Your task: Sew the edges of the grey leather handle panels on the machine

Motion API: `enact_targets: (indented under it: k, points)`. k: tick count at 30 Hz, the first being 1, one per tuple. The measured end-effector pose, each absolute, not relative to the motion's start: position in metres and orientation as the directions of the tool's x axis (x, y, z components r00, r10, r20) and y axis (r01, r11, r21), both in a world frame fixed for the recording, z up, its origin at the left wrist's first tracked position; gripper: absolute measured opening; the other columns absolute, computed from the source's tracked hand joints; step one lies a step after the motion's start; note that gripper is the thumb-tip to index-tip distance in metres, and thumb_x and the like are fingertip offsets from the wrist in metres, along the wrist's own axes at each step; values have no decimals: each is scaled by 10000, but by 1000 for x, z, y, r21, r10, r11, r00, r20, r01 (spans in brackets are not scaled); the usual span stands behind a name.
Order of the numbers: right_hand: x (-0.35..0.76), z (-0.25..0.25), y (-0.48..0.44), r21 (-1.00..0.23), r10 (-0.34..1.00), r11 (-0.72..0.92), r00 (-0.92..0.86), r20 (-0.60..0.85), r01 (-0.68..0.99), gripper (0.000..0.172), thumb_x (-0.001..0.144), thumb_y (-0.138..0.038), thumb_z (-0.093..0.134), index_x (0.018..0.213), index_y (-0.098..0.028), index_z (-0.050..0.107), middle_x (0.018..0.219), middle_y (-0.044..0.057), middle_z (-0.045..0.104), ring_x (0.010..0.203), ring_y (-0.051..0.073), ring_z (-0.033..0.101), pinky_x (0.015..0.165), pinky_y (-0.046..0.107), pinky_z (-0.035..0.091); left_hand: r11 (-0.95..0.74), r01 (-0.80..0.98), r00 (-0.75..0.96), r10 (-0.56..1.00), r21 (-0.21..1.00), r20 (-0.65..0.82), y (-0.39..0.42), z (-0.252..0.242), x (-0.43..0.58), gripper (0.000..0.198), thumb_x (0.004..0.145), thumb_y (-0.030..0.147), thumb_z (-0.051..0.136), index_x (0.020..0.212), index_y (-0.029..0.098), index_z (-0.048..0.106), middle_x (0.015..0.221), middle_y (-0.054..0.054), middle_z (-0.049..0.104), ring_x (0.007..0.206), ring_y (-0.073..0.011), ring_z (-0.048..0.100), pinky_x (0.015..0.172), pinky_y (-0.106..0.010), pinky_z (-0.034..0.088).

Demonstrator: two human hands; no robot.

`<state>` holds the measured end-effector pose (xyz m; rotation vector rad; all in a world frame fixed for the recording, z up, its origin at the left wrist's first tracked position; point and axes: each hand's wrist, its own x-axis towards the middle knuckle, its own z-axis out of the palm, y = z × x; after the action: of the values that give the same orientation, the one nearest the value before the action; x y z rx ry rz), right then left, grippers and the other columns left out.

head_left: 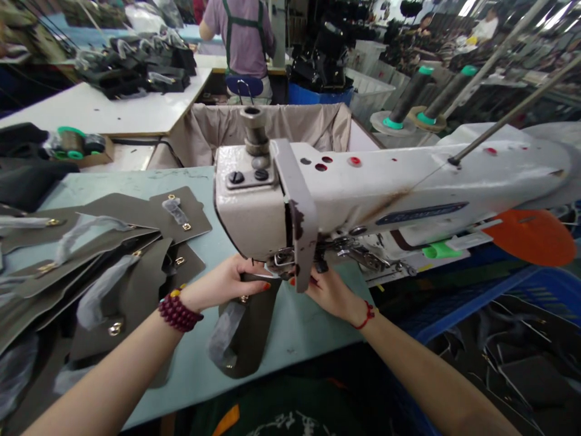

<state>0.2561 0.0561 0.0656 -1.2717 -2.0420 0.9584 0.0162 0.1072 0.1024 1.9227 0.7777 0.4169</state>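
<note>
A dark grey panel (254, 333), which looks like a bag piece, hangs over the front of the pale green table. It carries a plastic-wrapped strap (226, 336) and small gold-coloured fittings. My left hand (229, 283) pinches its upper end, with thumb and fingers closed beside the sewing machine's head (249, 206). On the other side of the head, my right hand (333, 297) is close under the needle area. Its fingers are bent together and partly hidden behind the machine, so what they hold cannot be made out.
Similar grey panels (136, 284) overlap on the table at left. A blue crate (436, 318) with more pieces stands at lower right. Thread cones (411, 97) rise behind the machine arm. A cloth-lined bin (290, 124) lies beyond, and a person (247, 36) sits farther back.
</note>
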Motion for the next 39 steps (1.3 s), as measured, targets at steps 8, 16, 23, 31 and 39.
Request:
enact_targets:
  k: [8,16,23,31,39]
  points:
    - [255,64,65,-791,879,308,-477,24,528,291,930,-414,524,817,-169,633,738,29,627,736,145,575,660,227,412,-145,444,662,718,884,-215,107,101,17,193,755,292,678,899,203,770,851,-26,754,701,-170,662,611,-228,533]
    - [253,61,65,-790,874,325,-484,41,519,323,931,-433,514,776,-168,612,714,25,609,711,141,554,652,228,407,-50,486,604,740,872,-294,106,95,17,202,745,335,684,875,204,768,778,-32,736,625,-159,635,528,-214,508]
    - [254,61,64,-781,886,326,-461,54,534,330,922,-438,519,747,-169,595,632,-4,560,607,114,498,578,212,368,-76,469,627,730,880,-271,107,95,16,189,756,332,677,852,195,765,787,-30,735,612,-147,623,502,-195,497]
    - [252,61,64,-803,881,320,-470,56,504,255,927,-388,526,845,-172,635,747,21,622,780,149,565,702,229,426,-197,393,688,711,898,-145,108,100,20,193,771,277,663,919,209,766,832,-19,750,732,-170,666,648,-230,540]
    - [253,62,63,-784,886,316,-461,43,534,247,930,-386,524,869,-177,640,774,34,638,824,162,579,734,246,436,-242,394,694,711,887,-114,109,97,18,209,773,290,668,946,222,762,907,-29,753,855,-201,677,815,-304,529]
